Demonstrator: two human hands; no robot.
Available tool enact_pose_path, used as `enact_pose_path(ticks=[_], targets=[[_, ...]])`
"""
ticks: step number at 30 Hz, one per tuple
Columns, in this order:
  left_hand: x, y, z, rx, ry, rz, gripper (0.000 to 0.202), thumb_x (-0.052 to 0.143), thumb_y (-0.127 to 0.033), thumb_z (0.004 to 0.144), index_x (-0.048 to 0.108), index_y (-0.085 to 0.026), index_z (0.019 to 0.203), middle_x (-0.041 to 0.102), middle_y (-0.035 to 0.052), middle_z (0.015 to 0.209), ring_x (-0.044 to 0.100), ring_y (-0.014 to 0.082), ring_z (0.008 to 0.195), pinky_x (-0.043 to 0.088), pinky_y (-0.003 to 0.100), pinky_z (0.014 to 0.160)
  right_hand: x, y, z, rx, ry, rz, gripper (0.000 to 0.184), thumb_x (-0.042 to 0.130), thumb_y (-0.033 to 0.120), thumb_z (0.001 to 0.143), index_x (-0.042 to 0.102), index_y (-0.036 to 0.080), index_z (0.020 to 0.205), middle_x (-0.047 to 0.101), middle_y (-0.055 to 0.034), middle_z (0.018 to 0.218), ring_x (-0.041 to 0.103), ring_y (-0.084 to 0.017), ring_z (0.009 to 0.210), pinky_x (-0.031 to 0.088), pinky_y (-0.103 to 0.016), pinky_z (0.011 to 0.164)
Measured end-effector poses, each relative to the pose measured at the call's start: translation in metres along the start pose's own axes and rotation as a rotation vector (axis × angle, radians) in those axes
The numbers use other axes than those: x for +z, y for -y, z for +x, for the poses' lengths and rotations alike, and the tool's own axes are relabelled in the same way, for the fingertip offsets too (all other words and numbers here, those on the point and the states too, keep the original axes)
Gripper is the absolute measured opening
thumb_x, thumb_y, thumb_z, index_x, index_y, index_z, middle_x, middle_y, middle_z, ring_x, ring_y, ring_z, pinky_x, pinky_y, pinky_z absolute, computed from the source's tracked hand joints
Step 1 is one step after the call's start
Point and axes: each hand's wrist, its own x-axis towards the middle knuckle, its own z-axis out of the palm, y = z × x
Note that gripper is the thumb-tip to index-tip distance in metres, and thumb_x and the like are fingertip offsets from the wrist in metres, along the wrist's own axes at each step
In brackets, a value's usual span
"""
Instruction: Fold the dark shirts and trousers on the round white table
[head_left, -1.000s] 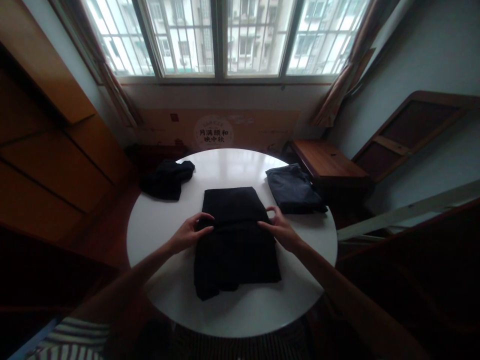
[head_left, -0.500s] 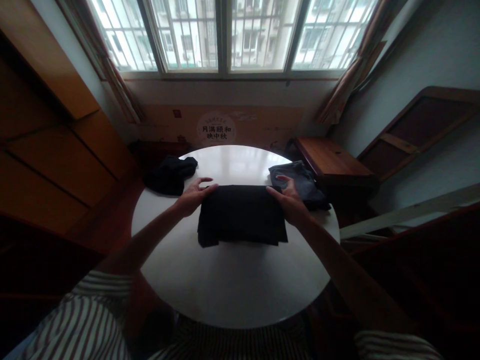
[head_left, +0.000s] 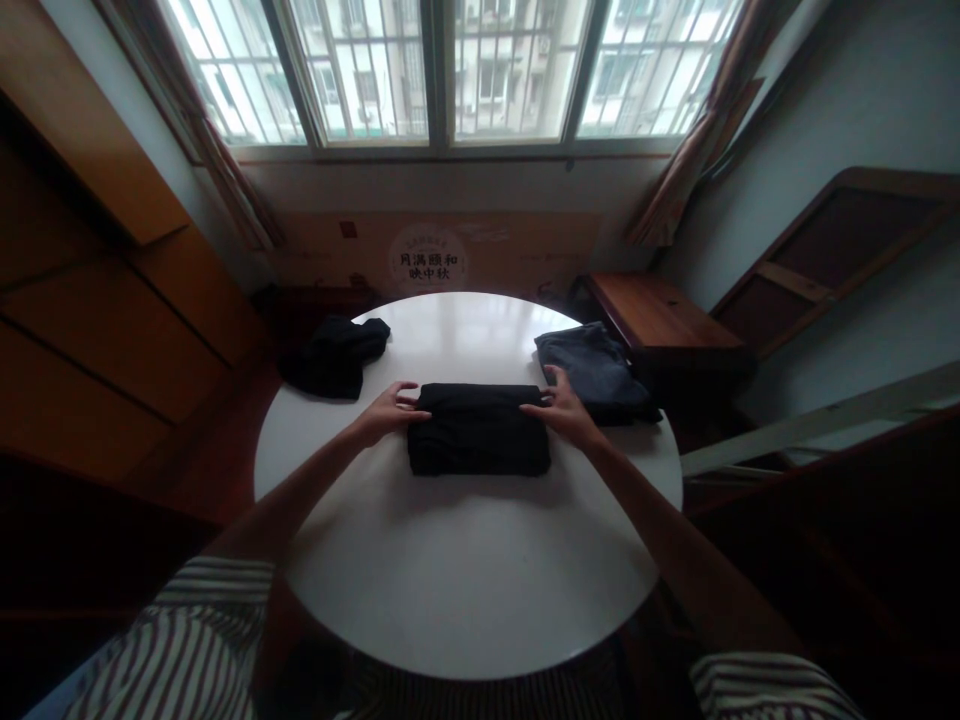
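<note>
A folded black garment is seen lying as a compact rectangle on the round white table, a little beyond its middle, with its long sides running left to right. The left hand is laid against its left end and the right hand against its right end; the fingers of both are spread and only gently curved, resting on the cloth's far corners rather than clenched around it, so nothing is truly gripped. The fabric is judged soft, limp and light, apt to sag or unfold if lifted by one edge, and not fragile; it is best taken at both short ends together, with the layers pinched between thumb and fingers. A crumpled dark garment is seen at the far left of the table, and a folded grey-blue one at the far right, just beside the right hand.
</note>
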Motion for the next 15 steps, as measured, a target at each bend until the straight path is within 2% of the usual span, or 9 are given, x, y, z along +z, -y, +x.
enact_pose_path(ticks=[2,4,6,7,9,10,12,15], targets=[[0.003,-0.006,-0.005,0.147,-0.116,0.244,0.078,0.086,-0.03,0.069,0.046,-0.014,0.134,0.061,0.0174,0.12,0.065,0.0288,0.105,0.055,0.046,0.091,0.003,0.009,-0.004,-0.16,-0.137,-0.291,0.079,0.072,0.031,0.082,0.032,0.013,0.148,0.06,-0.0184,0.119,0.06,-0.034,0.114,0.046,-0.053,0.102],[0.013,-0.014,-0.011,0.42,-0.191,0.5,0.059,0.072,-0.031,0.083,0.049,-0.015,0.134,0.055,0.0188,0.132,0.058,0.0306,0.119,0.048,0.049,0.101,0.014,0.02,-0.008,-0.344,-0.208,-0.522,0.054,0.057,0.032,0.093,0.047,0.011,0.141,0.058,-0.0227,0.127,0.053,-0.037,0.123,0.039,-0.055,0.108],[0.028,-0.02,-0.016,0.677,-0.087,0.711,0.046,0.057,-0.031,0.094,0.051,-0.017,0.137,0.051,0.0163,0.142,0.046,0.0293,0.134,0.036,0.048,0.114,0.031,0.028,-0.011,-0.525,-0.103,-0.653,0.045,0.043,0.032,0.1,0.053,0.013,0.139,0.056,-0.0212,0.137,0.048,-0.035,0.13,0.033,-0.053,0.112],[0.036,-0.021,-0.018,0.737,0.012,0.799,0.045,0.051,-0.033,0.097,0.05,-0.019,0.14,0.048,0.0147,0.147,0.04,0.0284,0.139,0.029,0.048,0.118,0.04,0.029,-0.012,-0.593,-0.008,-0.699,0.046,0.04,0.034,0.101,0.053,0.015,0.14,0.054,-0.0188,0.141,0.045,-0.033,0.134,0.03,-0.053,0.114],[0.047,-0.015,-0.022,0.722,0.186,0.944,0.051,0.046,-0.039,0.099,0.043,-0.021,0.147,0.04,0.0127,0.155,0.029,0.028,0.147,0.016,0.051,0.122,0.053,0.022,-0.012,-0.657,0.144,-0.779,0.049,0.038,0.039,0.102,0.047,0.02,0.146,0.047,-0.0127,0.151,0.038,-0.031,0.142,0.023,-0.053,0.118],[0.05,-0.01,-0.025,0.679,0.222,0.994,0.055,0.044,-0.042,0.1,0.037,-0.022,0.151,0.034,0.0124,0.159,0.025,0.0284,0.149,0.011,0.053,0.122,0.056,0.015,-0.011,-0.648,0.176,-0.816,0.052,0.039,0.042,0.102,0.044,0.022,0.149,0.042,-0.0101,0.155,0.033,-0.03,0.145,0.02,-0.053,0.119],[0.051,0.003,-0.032,0.582,0.222,1.052,0.061,0.04,-0.044,0.101,0.027,-0.022,0.156,0.024,0.0117,0.163,0.016,0.0293,0.152,0.005,0.059,0.12,0.055,-0.002,-0.01,-0.569,0.167,-0.864,0.055,0.037,0.046,0.102,0.038,0.024,0.152,0.033,-0.0081,0.16,0.026,-0.03,0.149,0.018,-0.055,0.119],[0.043,0.019,-0.047,0.493,0.178,1.061,0.062,0.036,-0.044,0.102,0.021,-0.024,0.158,0.016,0.0098,0.165,0.005,0.0293,0.153,0.006,0.062,0.118,0.044,-0.022,-0.008,-0.466,0.119,-0.879,0.057,0.032,0.045,0.103,0.033,0.021,0.155,0.024,-0.0111,0.163,0.021,-0.029,0.15,0.022,-0.054,0.118]])
